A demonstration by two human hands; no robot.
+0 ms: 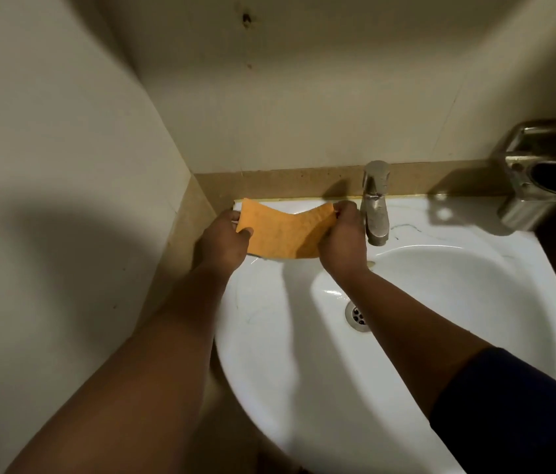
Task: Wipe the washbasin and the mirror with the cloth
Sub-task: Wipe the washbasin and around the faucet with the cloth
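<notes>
1. The left hand (pixel 225 239) is pinching the left edge of the thin orange rectangular cloth (pixel 281 232), thumb on top and fingers underneath.
2. The right hand (pixel 343 237) is gripping the cloth's right end, just beside the dull metal tap (pixel 376 203).
3. The cloth is hanging stretched between both hands above the back left rim of the white ceramic washbasin (pixel 304 371), its middle sagging.
4. It is looking light, soft and floppy, likely damp; bunching or folding it into a palm-sized pad would probably give firmer wiping pressure than holding it by the edges.
5. The glossy basin is probably slippery when wet.
6. No mirror is showing in view.
</notes>
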